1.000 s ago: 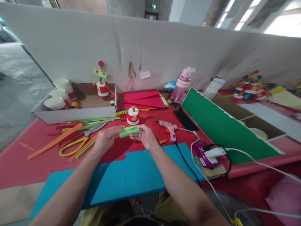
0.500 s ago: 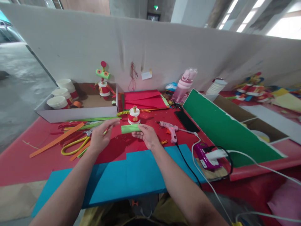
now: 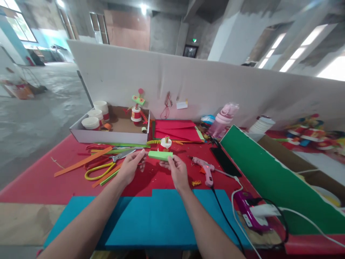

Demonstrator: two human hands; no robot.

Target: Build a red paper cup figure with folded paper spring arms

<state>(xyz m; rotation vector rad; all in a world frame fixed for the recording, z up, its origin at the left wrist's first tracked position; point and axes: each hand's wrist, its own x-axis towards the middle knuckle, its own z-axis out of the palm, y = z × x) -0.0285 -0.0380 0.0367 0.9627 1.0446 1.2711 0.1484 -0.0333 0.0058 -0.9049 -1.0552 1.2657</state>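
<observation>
My right hand (image 3: 178, 171) pinches the right part of a light green paper tube (image 3: 160, 155), which it holds level above the red table. My left hand (image 3: 134, 166) is beside the tube's left end, its fingers partly bent and apart; whether the fingertips touch the paper I cannot make out. Just behind the tube stands a paper-cup figure (image 3: 165, 144) with a red band and coiled paper-strip arms, its lower part hidden by the tube. A pink glue gun (image 3: 206, 168) lies right of my right hand, near a small orange-yellow paper coil (image 3: 196, 183).
Yellow-handled scissors (image 3: 99, 171) and paper strips (image 3: 83, 161) lie on the left. A shallow box (image 3: 110, 136) with cups and a finished-looking figure (image 3: 136, 114) is behind them. On the right are a phone (image 3: 225, 162), a purple power strip (image 3: 250, 212), cables and a green board (image 3: 269, 180).
My left hand has moved in to the left end of the green tube, which now shows a more angular side. The camera view has tilted up and turned left.
</observation>
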